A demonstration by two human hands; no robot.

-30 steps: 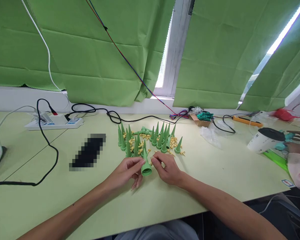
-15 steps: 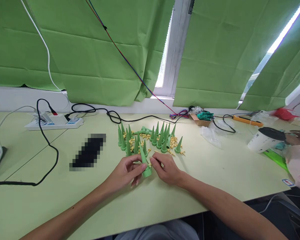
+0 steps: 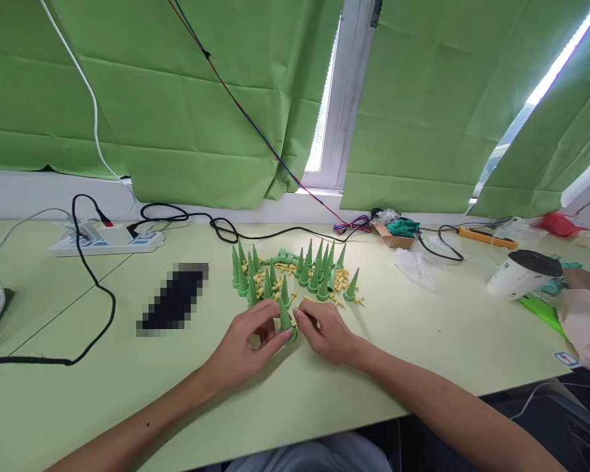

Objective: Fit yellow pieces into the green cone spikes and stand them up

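Note:
Between my two hands a green cone [image 3: 284,317] stands nearly upright, its base low. My left hand [image 3: 255,337] grips the cone's base with thumb and fingers. My right hand [image 3: 325,330] is closed at the cone's right side, its thumb and index finger pinching a small yellow piece [image 3: 295,324] against the cone. Just beyond my hands stand several green cones [image 3: 323,286] on round bases, with small yellow pieces [image 3: 343,278] scattered among them. Green parts [image 3: 288,256] lie behind the group.
On the left are a blurred dark object [image 3: 174,298], a white power strip [image 3: 108,244] and black cables. To the right are a small cardboard box [image 3: 394,237], plastic wrap, a white cup [image 3: 521,275] with a dark lid, and another person's sleeve [image 3: 584,324].
The held cone has tilted more upright, and my left hand has shifted slightly around its base. My right hand has barely moved. The other person's hand at the right has moved rightward.

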